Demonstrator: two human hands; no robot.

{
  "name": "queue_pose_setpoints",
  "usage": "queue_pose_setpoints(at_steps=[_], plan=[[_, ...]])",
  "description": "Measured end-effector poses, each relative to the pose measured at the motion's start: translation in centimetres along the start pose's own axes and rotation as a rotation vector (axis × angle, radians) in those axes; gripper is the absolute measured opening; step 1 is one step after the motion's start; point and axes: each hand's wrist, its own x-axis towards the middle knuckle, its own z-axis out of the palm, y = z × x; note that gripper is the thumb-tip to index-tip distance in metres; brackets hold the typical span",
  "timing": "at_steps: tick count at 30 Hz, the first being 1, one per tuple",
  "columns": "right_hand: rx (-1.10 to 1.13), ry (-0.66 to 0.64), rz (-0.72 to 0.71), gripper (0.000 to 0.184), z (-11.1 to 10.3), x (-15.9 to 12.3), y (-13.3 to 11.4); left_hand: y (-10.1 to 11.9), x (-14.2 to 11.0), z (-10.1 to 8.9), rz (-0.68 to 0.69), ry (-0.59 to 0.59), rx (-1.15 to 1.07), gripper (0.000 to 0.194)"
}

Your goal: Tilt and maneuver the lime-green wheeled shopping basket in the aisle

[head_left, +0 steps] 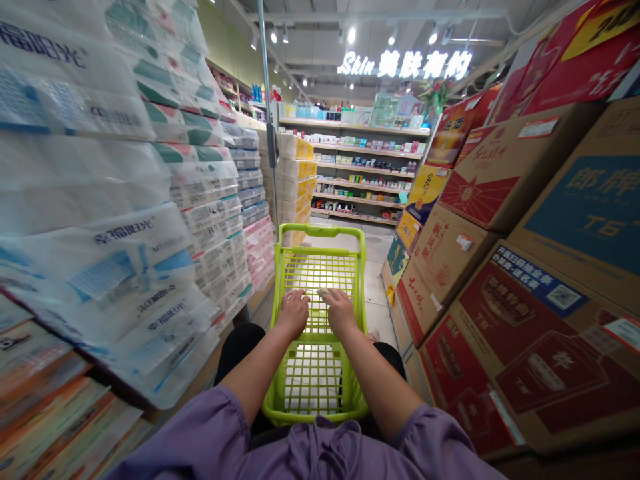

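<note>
A lime-green plastic shopping basket (315, 419) with latticed walls lies between my knees, and its grey floor-toned gaps show through. My left hand (294, 312) is over the left part of the lattice, palm down, with fingers slightly bent and apart. To its right, my right hand (339, 309) reaches forward over the same lattice, fingers stretched out. Something whitish shows at its index fingertip; I cannot make out what it is. Neither hand visibly grips anything. Whether the fingers touch the basket, I cannot tell. The basket's handle (320, 232) lies beyond both hands.
Wrapped tissue packs (145, 267) are stacked high on my left. Liquor cartons (530, 347) form a wall on my right. A thin metal pole (271, 143) rises beyond the basket's left. Shelves (365, 170) of small cosmetics stand at the aisle's far end.
</note>
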Motion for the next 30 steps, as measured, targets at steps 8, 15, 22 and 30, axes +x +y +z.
queue_pose_setpoints(at_steps=[8, 15, 22, 30], plan=[[0.072, -0.062, -0.154, 0.060, 0.60, -0.25, -0.33, -0.14, -0.06, 0.17, 0.004, 0.006, 0.023, 0.031], [0.020, 0.041, 0.072, 0.065, 0.34, -0.14, -0.19, -0.07, -0.02, 0.06, -0.003, -0.005, 0.015, 0.030], [0.025, 0.002, -0.042, 0.060, 0.34, -0.03, -0.42, -0.06, -0.02, -0.07, -0.001, -0.012, 0.023, 0.031], [0.074, -0.070, -0.188, 0.053, 0.27, -0.16, -0.62, -0.10, 0.00, 0.16, -0.014, -0.026, 0.023, 0.032]])
